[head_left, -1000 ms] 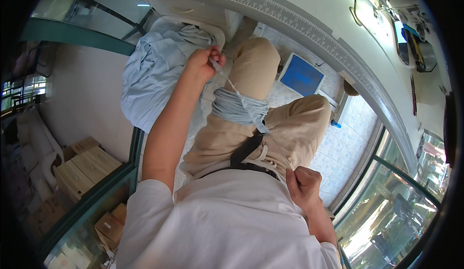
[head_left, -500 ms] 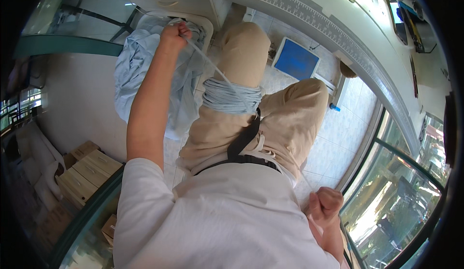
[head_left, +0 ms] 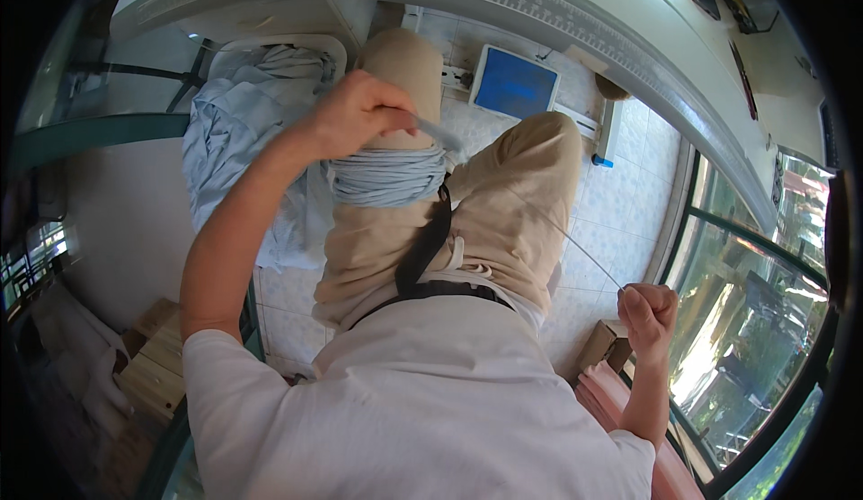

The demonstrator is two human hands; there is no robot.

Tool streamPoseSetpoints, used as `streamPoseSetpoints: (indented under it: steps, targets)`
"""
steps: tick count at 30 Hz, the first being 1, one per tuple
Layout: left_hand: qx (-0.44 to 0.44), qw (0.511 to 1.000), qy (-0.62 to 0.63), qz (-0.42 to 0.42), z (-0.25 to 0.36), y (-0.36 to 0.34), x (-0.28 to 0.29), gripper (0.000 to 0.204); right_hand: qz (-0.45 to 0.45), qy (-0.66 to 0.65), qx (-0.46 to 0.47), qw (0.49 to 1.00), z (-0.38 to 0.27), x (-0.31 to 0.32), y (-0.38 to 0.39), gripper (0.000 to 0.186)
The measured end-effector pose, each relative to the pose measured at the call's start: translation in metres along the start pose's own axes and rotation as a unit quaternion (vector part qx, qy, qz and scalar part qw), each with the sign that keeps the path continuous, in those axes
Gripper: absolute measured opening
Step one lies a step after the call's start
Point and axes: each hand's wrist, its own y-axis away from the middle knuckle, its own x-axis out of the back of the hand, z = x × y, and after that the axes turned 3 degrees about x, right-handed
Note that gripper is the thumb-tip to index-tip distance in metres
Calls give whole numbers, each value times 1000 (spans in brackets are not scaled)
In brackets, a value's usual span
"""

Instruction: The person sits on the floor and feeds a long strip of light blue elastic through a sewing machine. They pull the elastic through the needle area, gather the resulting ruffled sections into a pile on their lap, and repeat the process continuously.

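My left hand [head_left: 360,115] is closed in a pinch on a light blue-grey strip [head_left: 439,135], blurred by motion, just above my left thigh. Around that thigh wraps a thick bundle of pale blue strips [head_left: 387,179], right below the hand. A thin cord [head_left: 586,254] runs taut across my right thigh, and my right hand [head_left: 649,313] grips its end in a fist out to the right. Where the cord meets the strip is unclear. From the bundle a black strap [head_left: 424,250] leads to my waist.
Pale blue cloth [head_left: 229,123] is heaped in a light tub [head_left: 334,47] at the left. A table edge with a ruler scale [head_left: 521,4] arches ahead. On the tiled floor lies a blue-topped pedal [head_left: 514,83]; a cardboard box [head_left: 600,347] and pink cloth [head_left: 620,401] are at my right.
My left hand has come from over the cloth heap to above the wrapped thigh, bringing the strip along. My right hand has moved up and outward, and the taut cord now shows.
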Motion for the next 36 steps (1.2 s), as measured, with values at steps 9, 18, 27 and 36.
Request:
streamPoseSetpoints:
  steps: [9,18,27,36]
  targets:
    - [83,993,-54,67,2,33,32,10,15,169,72,983,4,-5,-12,42]
    - [-117,943,308,-39,119,90,-60,12,-50,345,465,814,-34,-63,-57,28]
    - [71,730,680,2,102,71,-77,21,319,501,469,654,-117,-33,-197,34]
    - [36,720,692,0,96,54,-82,23,35,-38,203,978,-25,-82,-120,33]
